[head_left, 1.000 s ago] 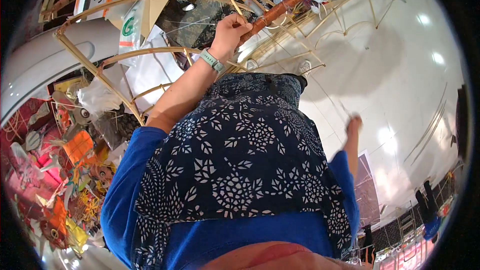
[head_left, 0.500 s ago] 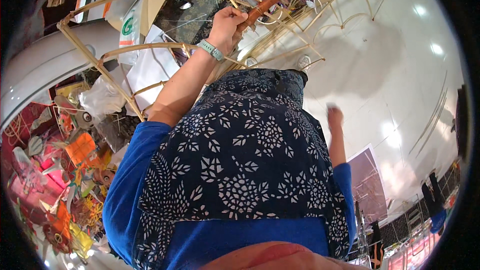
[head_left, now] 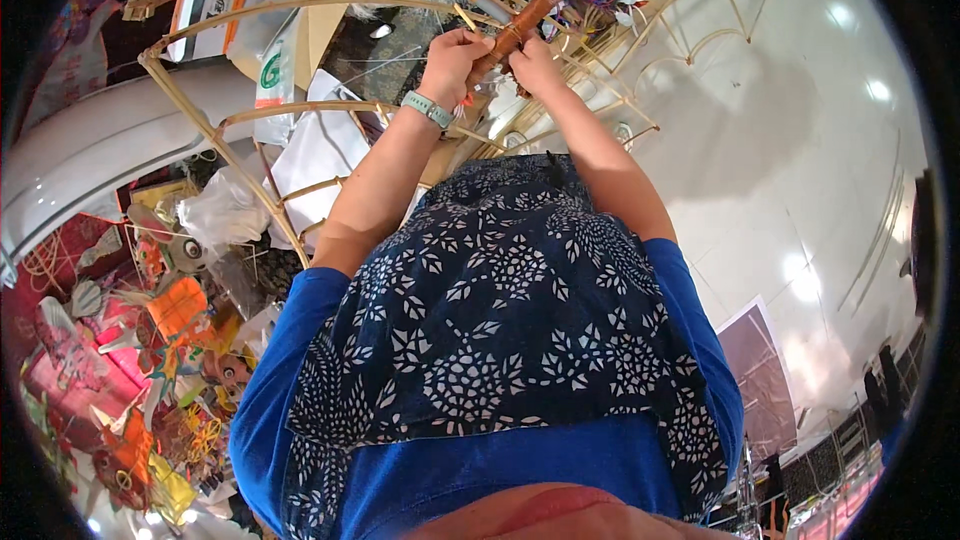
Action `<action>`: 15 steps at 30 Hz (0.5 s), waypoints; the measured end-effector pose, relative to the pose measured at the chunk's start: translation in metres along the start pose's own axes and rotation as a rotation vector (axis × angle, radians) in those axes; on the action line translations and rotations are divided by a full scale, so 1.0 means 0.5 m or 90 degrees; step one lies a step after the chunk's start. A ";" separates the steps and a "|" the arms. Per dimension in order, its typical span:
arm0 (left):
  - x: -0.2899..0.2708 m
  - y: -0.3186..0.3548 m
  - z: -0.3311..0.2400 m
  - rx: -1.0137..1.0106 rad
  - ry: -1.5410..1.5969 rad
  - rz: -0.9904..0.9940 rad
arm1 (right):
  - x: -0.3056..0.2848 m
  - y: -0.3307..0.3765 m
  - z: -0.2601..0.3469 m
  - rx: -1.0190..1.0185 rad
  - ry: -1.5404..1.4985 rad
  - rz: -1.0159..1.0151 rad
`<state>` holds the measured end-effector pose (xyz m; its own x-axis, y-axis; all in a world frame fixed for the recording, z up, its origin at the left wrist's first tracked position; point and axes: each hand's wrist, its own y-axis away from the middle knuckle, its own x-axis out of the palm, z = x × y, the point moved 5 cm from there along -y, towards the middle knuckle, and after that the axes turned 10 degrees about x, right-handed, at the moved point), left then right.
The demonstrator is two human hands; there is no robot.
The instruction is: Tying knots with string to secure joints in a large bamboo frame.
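hands meet at the far centre: my left hand (head_left: 452, 62) and right hand (head_left: 535, 65) both closed around the brown rod (head_left: 545, 2) against the bamboo frame (head_left: 300, 190); i'd keep grips close, steady.

bright overhead lamps glare on glossy white, heavy fisheye bending, dark rim.

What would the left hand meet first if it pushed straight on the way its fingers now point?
The left hand already grips the reddish-brown wrapped pole; straight beyond, it would probably meet the right hand close beside it on that pole, though depth is unclear.
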<state>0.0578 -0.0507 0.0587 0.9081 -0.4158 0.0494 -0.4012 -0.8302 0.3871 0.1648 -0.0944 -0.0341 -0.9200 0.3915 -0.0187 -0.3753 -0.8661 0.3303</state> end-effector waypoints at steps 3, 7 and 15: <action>0.004 0.001 -0.002 0.007 0.015 0.017 | 0.018 -0.012 0.009 0.009 -0.060 0.028; 0.003 0.004 -0.006 -0.014 0.030 -0.006 | 0.010 -0.021 0.014 0.065 -0.304 0.051; 0.018 0.017 -0.014 -0.023 0.056 0.006 | -0.002 -0.055 -0.015 0.044 -0.233 0.058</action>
<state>0.0634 -0.0588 0.0689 0.9122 -0.3879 0.1324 -0.4061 -0.8119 0.4195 0.1752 -0.0735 -0.0503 -0.8433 0.4101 0.3473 -0.2746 -0.8843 0.3776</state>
